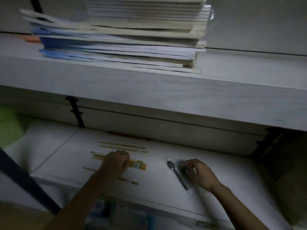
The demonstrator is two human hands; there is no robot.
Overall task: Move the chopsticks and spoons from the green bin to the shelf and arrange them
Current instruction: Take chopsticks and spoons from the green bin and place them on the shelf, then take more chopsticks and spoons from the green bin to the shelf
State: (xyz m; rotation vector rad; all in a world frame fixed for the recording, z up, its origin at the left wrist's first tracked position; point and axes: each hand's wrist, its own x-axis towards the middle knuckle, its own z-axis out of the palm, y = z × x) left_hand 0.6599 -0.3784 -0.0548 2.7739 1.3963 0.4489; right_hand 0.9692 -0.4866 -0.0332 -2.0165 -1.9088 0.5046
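Spoon (176,174) just left of right hand (197,173), handle nearest me, fingers curled, grip unclear; left hand (114,163) grips chopsticks (137,165).

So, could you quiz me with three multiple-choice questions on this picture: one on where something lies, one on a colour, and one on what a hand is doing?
1. Where is the spoon?
A. On the lower shelf, right of the chopsticks
B. On top of the paper stack
C. Inside the green bin

2. What colour are the chopsticks?
A. Red
B. Yellowish
C. Black

3. What is the left hand doing?
A. Holding the spoon
B. Lifting papers
C. Lying over a bundle of chopsticks

Answers:
1 A: the spoon lies on the white board, off to the right of the chopsticks.
2 B: the sticks look pale yellow against the white board.
3 C: its fingers curl over the bundle, and the spoon lies apart from it.
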